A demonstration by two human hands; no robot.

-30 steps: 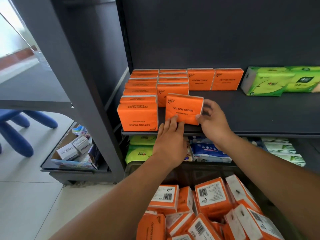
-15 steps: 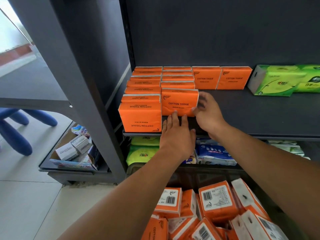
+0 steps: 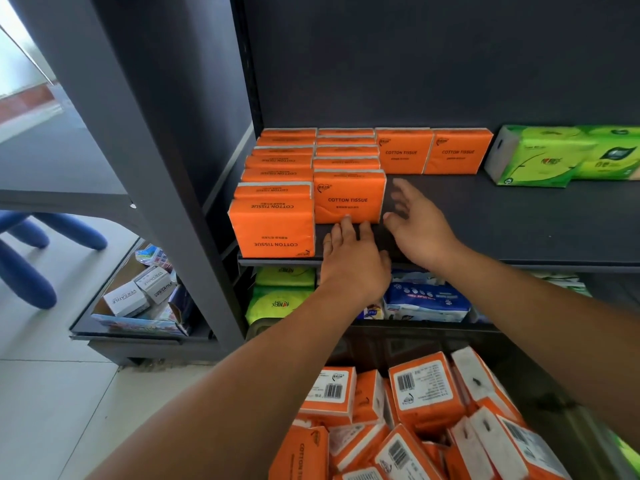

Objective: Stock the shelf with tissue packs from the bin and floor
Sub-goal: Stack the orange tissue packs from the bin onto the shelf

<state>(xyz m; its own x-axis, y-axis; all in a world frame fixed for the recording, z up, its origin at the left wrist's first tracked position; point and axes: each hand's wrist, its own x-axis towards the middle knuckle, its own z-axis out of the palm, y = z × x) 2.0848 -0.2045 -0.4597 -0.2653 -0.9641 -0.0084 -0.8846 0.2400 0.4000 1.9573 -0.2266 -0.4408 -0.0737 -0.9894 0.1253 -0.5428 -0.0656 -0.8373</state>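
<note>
An orange cotton tissue pack (image 3: pixel 349 197) stands upright on the dark shelf (image 3: pixel 519 220), at the front of the second row of orange packs. My left hand (image 3: pixel 353 258) lies flat on the shelf, fingertips touching the pack's lower edge. Just right of the pack, my right hand (image 3: pixel 415 220) hovers with fingers spread and holds nothing. Further orange packs (image 3: pixel 277 168) fill the left row, and two more (image 3: pixel 433 150) stand at the back. Below me a dark bin (image 3: pixel 519 362) holds several loose orange packs (image 3: pixel 426 389).
Green tissue packs (image 3: pixel 554 154) lie at the shelf's back right. The lower shelf carries green (image 3: pixel 280 299) and blue (image 3: pixel 426 299) packs. A grey upright post (image 3: pixel 138 161) stands left, with a low tray of small boxes (image 3: pixel 138 292) beside it and blue chair legs (image 3: pixel 31 258) on the tiled floor.
The orange pack went from tilted in both hands to standing in the second row. My right hand has let go and drawn off to the right; my left hand stays at its base.
</note>
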